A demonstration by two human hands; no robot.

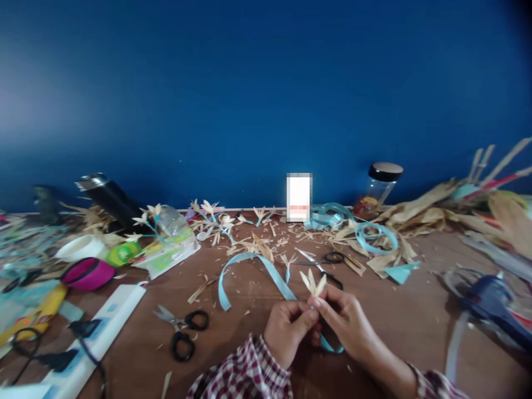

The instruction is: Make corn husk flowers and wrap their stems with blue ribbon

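Both hands meet low in the middle of the head view around a small flower of pale dried husk [315, 284]. My right hand [349, 321] pinches its base between thumb and fingers, petals pointing up. Just below, my left hand [291, 328] is closed on a light blue ribbon [272, 271] at the flower's base. One length of the ribbon arcs over the table to the left; a short piece shows under the hands. The exact pinch points are hidden by the fingers. Close beyond lies another small husk flower [288, 265] with a blue stem.
Black-handled scissors [183, 327] lie left of my hands, and a second pair [328, 265] lies beyond them. A white power strip [103, 332] is at left, a blue glue gun [494, 305] at right. Ribbon rolls [376, 238], husk scraps and a jar [379, 185] line the wall.
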